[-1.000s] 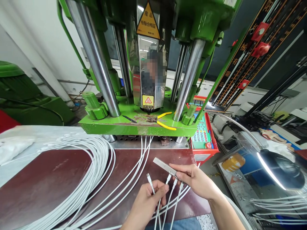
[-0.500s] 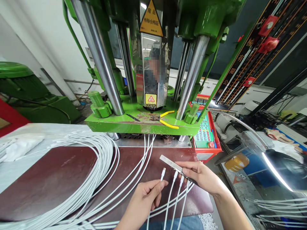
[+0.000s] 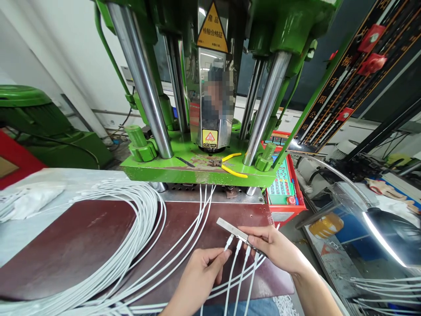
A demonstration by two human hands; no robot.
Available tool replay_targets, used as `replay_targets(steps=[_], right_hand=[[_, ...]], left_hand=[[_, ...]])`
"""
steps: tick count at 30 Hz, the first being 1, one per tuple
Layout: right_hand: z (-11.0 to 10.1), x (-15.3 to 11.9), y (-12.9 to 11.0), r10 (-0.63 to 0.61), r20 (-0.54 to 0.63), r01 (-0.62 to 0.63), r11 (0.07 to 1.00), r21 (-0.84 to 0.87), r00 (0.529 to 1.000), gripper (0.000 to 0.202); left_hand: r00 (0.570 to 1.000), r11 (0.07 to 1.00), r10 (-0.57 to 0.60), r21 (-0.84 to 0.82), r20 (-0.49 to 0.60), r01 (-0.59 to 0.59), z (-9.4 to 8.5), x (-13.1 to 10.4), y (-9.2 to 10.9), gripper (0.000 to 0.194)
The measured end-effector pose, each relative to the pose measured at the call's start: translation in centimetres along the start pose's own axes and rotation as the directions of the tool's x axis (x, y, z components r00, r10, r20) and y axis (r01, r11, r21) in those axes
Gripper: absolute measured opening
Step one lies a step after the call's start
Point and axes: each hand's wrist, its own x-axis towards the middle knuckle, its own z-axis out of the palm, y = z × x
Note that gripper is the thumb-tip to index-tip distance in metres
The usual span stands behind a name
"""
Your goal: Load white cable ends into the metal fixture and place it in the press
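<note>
My right hand (image 3: 275,248) holds a flat metal strip (image 3: 230,228) by its near end, just above the dark red worktop (image 3: 75,245). Several white cable ends (image 3: 244,253) hang from the strip's underside. My left hand (image 3: 200,276) pinches one white cable (image 3: 224,248) near its plug, and the plug tip touches the strip beside the others. A big coil of white cables (image 3: 138,219) lies to the left of my hands.
A green moulding press (image 3: 200,169) with steel columns stands right behind the worktop; yellow-handled pliers (image 3: 232,169) lie on its base. A red control panel (image 3: 283,188) sits at right, with a lit gooseneck lamp (image 3: 388,232) and more white cables (image 3: 384,285) beyond.
My left hand has brought its loose cable plug rightward and up to the strip, next to the cables held there. The right hand and strip have stayed nearly still.
</note>
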Motion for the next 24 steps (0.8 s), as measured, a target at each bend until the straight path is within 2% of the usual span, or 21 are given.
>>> replay_targets(steps=[4, 9, 12, 14, 18, 19, 21, 24], right_hand=[[0.0, 0.2, 0.2, 0.005, -0.017, -0.006, 0.997, -0.081, 1.0, 0.039], [0.1, -0.1, -0.9, -0.012, -0.042, 0.006, 0.99, -0.139, 0.999, 0.04], [0.0, -0.3, -1.4, -0.032, -0.037, 0.026, 0.988, -0.15, 0.999, 0.039], [-0.2, -0.1, -1.3, -0.003, -0.025, 0.0, 0.991, -0.137, 1.0, 0.038], [-0.7, 1.3, -0.3, 0.032, 0.036, -0.029, 0.998, -0.056, 0.999, 0.038], [-0.9, 1.7, 0.1, 0.033, 0.057, -0.031, 0.999, -0.033, 0.998, 0.038], [-1.1, 2.8, 0.8, 0.047, 0.065, -0.045, 0.998, -0.033, 0.997, 0.037], [-0.9, 4.0, 1.4, 0.081, -0.007, -0.081, 0.978, -0.191, 0.997, 0.027]], left_hand=[[1.0, 0.999, 0.012, 0.048, -0.028, -0.011, -0.1, 0.1, 0.3, 0.05], [0.998, 0.999, 0.012, 0.053, -0.06, -0.009, 0.1, 0.1, 0.9, 0.047], [0.994, 0.998, 0.036, 0.057, -0.101, -0.03, 0.3, 0.2, 1.2, 0.044], [0.992, 0.997, 0.047, 0.059, -0.117, -0.04, 0.4, 0.5, 1.2, 0.044], [0.998, 0.999, -0.018, 0.042, -0.054, 0.02, 0.3, 0.9, 0.7, 0.042], [0.997, 0.998, -0.006, 0.067, -0.076, 0.011, 0.1, 0.9, 0.5, 0.039], [0.977, 0.985, 0.075, 0.17, -0.2, -0.041, -0.6, 0.7, 0.2, 0.031], [0.917, 0.961, 0.158, 0.269, -0.365, -0.059, -2.5, 0.4, 0.1, 0.033]])
